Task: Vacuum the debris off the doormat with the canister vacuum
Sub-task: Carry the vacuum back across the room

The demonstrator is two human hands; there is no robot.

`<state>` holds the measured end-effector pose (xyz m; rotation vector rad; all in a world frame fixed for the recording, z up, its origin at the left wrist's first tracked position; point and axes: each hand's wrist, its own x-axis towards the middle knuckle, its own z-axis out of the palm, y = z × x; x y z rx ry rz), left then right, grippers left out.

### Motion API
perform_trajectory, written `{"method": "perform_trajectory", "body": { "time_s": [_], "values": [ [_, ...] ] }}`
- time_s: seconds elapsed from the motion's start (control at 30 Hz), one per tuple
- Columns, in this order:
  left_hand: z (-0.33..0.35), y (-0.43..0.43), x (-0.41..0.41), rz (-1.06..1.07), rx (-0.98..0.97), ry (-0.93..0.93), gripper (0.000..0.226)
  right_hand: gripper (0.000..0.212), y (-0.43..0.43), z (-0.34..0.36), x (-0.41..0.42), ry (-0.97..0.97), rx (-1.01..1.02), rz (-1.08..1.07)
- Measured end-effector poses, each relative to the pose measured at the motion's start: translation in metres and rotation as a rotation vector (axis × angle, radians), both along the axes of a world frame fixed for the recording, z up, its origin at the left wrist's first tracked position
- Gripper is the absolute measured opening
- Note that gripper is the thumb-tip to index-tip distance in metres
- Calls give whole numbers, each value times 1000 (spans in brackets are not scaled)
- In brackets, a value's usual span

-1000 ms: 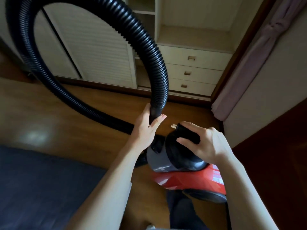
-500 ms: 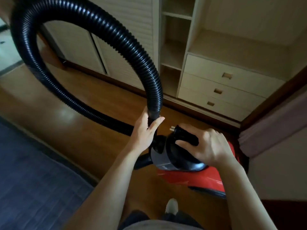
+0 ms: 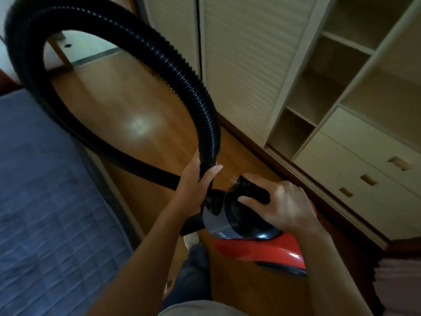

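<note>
Vacuum [image 3: 257, 242] still carried, left grip [image 3: 196, 179] clasping hose [image 3: 205, 110], right grip [image 3: 282, 206] clenching handle [image 3: 252, 192]

We find nothing we can read. The grey band of the canister vacuum [image 3: 216, 226], in the lower middle of the frame, carries pale marks, but they are too blurred to make out.

Glossy wood floor [image 3: 141, 124] catching light, cream louvred wardrobe doors [image 3: 246, 65], open shelves [image 3: 319, 92], drawers [image 3: 364, 160], possibly a blue quilted bed [image 3: 45, 190] left.
</note>
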<state>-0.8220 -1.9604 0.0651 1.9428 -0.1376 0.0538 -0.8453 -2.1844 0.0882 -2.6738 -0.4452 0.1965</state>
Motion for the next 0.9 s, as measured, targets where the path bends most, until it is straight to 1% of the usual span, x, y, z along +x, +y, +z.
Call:
{"method": "perform_trajectory", "body": {
  "time_s": [0.07, 0.2, 0.37, 0.47, 0.53, 0.6, 0.7, 0.8, 0.9],
  "values": [
    [-6, 23, 28, 49, -1, -25, 26, 59, 21, -3, 38, 15, 10, 42],
    [-8, 75, 92, 120, -30, -16, 15, 59, 72, -7, 119, 41, -12, 100],
    [-10, 145, 172, 202, -31, -25, 19, 62, 141, -12, 218, 107, 1, 182],
    [-12, 182, 215, 247, -26, -31, 30, 64, 175, -21, 268, 49, 57, 211],
    [-13, 203, 239, 272, -19, -30, 33, 68, 196, -25, 296, 3, 65, 218],
    [-14, 222, 261, 293, -21, -38, 31, 69, 215, -28, 321, -21, 61, 234],
    [-12, 246, 291, 315, -28, -43, 20, 68, 241, -27, 358, -36, 90, 261],
    [-11, 267, 321, 348, -37, -40, 20, 61, 264, -30, 397, -58, 130, 293],
    [-9, 288, 355, 393, -40, -42, 18, 63, 290, -33, 442, -63, 164, 320]
  ]
}}
